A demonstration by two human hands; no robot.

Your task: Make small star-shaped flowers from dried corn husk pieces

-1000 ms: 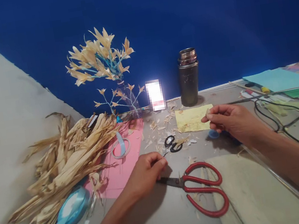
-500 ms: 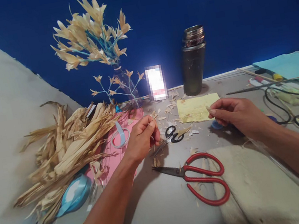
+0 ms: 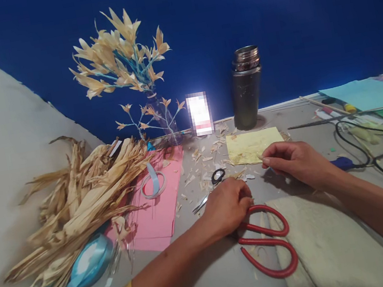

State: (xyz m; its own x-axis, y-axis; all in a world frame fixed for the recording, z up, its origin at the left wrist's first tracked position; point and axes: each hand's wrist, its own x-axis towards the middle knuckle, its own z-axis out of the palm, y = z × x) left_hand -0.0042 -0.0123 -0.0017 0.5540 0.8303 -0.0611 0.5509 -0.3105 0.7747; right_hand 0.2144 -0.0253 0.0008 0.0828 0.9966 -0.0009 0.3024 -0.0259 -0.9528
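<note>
My left hand (image 3: 227, 207) lies with curled fingers over the blades and pivot of the large red-handled scissors (image 3: 267, 244), whose loops stick out to its right on the grey table. My right hand (image 3: 294, 161) is pinched at the fingertips just below the yellow paper (image 3: 250, 146); it seems to hold a tiny husk scrap, too small to be sure. Small black scissors (image 3: 217, 177) lie among husk cuttings between the two hands.
A pile of dried corn husks (image 3: 83, 196) lies at left, beside pink paper (image 3: 158, 208), a tape ring (image 3: 153, 185) and a blue ribbon roll (image 3: 87, 264). A vase of husk flowers (image 3: 126, 61) and a steel flask (image 3: 246, 87) stand at the back. At right are black cables (image 3: 372, 147) and a beige cloth (image 3: 333, 247).
My left hand moved from near the pink paper down and right onto the red scissors. My right hand sank slightly toward the table, still pinched.
</note>
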